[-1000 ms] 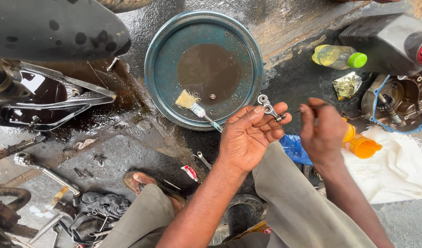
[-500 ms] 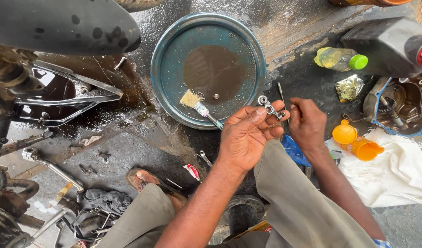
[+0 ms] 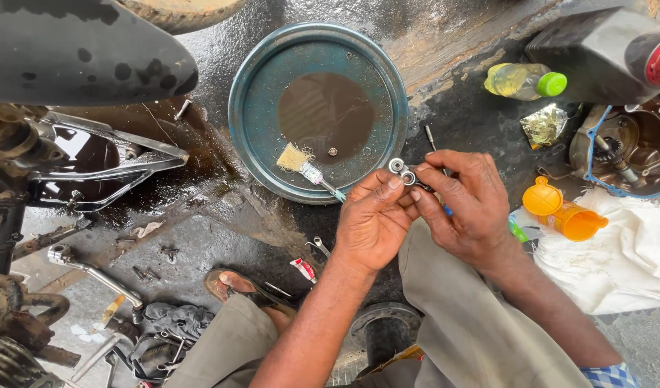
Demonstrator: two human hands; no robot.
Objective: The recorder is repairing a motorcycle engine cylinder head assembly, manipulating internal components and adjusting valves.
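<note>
Both of my hands meet in the middle of the view over an oily floor. My left hand (image 3: pixel 373 223) pinches a small metal part with two round rings (image 3: pixel 402 171) at its fingertips. My right hand (image 3: pixel 463 205) closes on the same part from the right side. Just beyond the fingers lies a round blue pan (image 3: pixel 247 136) with dark dirty liquid in it. A small paintbrush (image 3: pixel 305 167) rests inside the pan near its front rim.
A motorcycle fender and engine parts (image 3: pixel 71 136) fill the left. A plastic bottle with a green cap (image 3: pixel 524 80), an orange funnel (image 3: pixel 560 212), a white cloth (image 3: pixel 617 251) and an open engine casing (image 3: pixel 625 147) lie at the right. Loose bolts, a kick lever (image 3: pixel 93 276) and my sandalled foot (image 3: pixel 244 287) are below.
My right hand has moved left and joined my left hand on the ringed metal part. The view has shifted slightly.
</note>
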